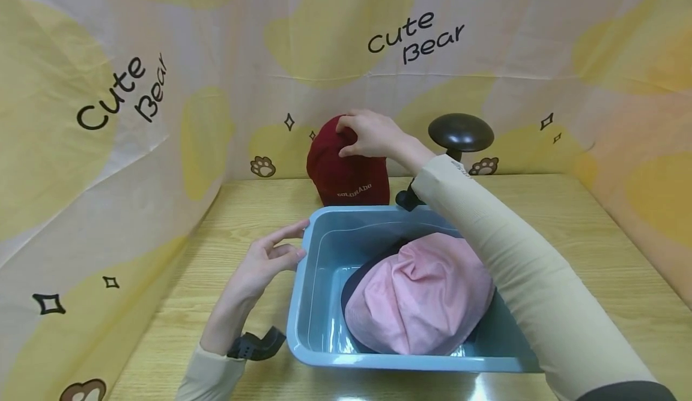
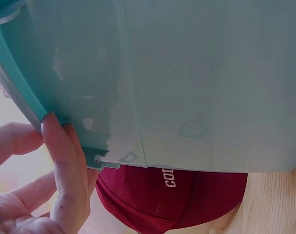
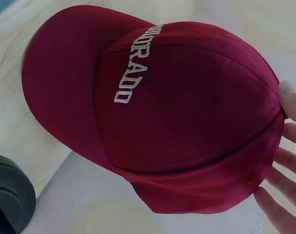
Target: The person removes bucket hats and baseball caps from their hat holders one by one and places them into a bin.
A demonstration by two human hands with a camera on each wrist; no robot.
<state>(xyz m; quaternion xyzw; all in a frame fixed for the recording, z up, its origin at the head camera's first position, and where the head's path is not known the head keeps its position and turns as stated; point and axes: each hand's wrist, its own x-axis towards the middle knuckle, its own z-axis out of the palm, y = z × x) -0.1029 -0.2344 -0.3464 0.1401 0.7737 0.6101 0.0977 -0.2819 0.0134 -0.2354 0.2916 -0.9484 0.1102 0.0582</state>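
Observation:
My right hand (image 1: 373, 134) grips the crown of a dark red baseball cap (image 1: 354, 182) lettered "COLORADO". In the right wrist view the fingers (image 3: 279, 173) reach over the top of its crown, and the brim points away from them. The cap is just behind a blue plastic bin (image 1: 324, 360). At the bin's left side, my left hand (image 1: 265, 263) pinches the rim near the far corner, thumb and fingertips right at the edge. Inside the bin lies a crumpled pink hat (image 1: 418, 299), with a dark hat (image 1: 351, 287) partly hidden under it.
Behind the bin, to the right of the cap, stands a black stand with a rounded top (image 1: 461, 132), its lower part partly covered by my right sleeve. The wooden table (image 1: 540, 209) is bounded by a patterned cloth (image 1: 335, 41) at the back and sides.

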